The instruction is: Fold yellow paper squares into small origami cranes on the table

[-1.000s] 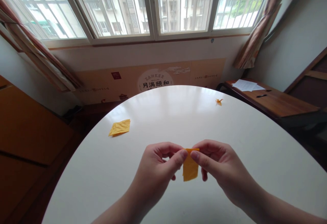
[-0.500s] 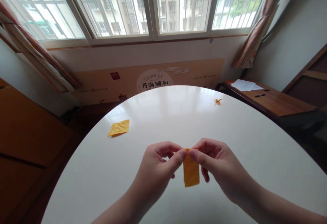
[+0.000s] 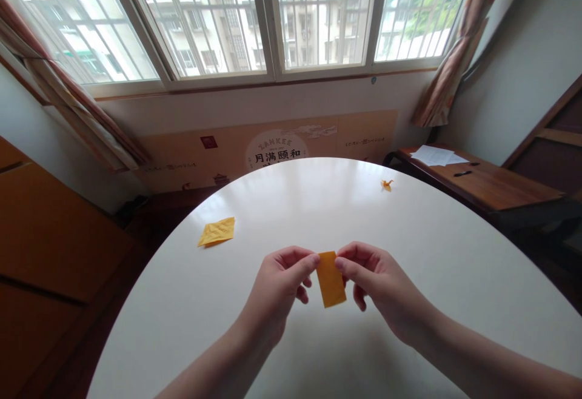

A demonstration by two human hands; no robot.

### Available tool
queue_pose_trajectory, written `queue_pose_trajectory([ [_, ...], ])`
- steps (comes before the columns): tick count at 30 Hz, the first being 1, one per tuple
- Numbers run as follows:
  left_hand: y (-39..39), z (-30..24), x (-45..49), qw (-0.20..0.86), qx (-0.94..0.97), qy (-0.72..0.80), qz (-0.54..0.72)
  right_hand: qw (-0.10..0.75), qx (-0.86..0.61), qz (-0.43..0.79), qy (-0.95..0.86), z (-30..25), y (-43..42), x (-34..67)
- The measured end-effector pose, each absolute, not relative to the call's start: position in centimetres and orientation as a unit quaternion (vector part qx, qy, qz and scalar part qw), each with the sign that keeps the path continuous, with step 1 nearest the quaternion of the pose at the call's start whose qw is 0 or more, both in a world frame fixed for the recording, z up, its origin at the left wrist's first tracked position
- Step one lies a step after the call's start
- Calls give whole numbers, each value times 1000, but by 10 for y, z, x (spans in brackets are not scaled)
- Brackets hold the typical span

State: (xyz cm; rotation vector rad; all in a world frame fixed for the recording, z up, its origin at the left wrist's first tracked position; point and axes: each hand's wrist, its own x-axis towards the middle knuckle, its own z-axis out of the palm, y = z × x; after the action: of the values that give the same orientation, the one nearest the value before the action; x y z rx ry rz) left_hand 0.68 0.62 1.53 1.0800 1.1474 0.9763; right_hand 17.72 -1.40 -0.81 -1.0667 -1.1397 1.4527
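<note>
A folded piece of orange-yellow paper (image 3: 331,282), a narrow upright rectangle, hangs between my two hands above the table. My left hand (image 3: 287,281) pinches its upper left corner between thumb and forefinger. At the upper right edge my right hand (image 3: 369,271) grips the same paper, thumb in front. The other fingers of both hands curl loosely behind. Farther off on the left lies a creased yellow sheet of paper (image 3: 218,232), flat on the table. A small orange folded paper crane (image 3: 386,185) sits near the far right edge.
The round white table (image 3: 291,205) has a curved far edge. To the right, a lower wooden table (image 3: 504,184) bears white papers (image 3: 437,156) and a dark pen (image 3: 462,174). Barred windows, curtains and a printed cardboard panel (image 3: 182,150) stand beyond.
My hands have spread a little apart along the folded paper's top edge, uncovering it between the thumbs. The paper has risen slightly and tilted. The sheet and crane stay on the table.
</note>
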Motion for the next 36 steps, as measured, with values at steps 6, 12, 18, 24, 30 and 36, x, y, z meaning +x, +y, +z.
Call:
queue_pose_trajectory([
  [6,3,11,11,620,452,494,411,489,-448,593,-456,-10,-11,177],
  [12,1,9,15,592,495,500,393,496,-444,574,-477,-13,-7,183],
  [18,3,8,13,571,542,490,376,494,-434,554,-510,-17,-5,183],
  [24,6,3,8,533,605,472,356,460,-439,510,-579,-13,-10,182],
  [30,6,11,6,493,654,461,341,426,-446,461,-638,-8,-13,181],
  [36,4,9,10,507,646,441,362,412,-435,473,-646,-7,-14,181],
])
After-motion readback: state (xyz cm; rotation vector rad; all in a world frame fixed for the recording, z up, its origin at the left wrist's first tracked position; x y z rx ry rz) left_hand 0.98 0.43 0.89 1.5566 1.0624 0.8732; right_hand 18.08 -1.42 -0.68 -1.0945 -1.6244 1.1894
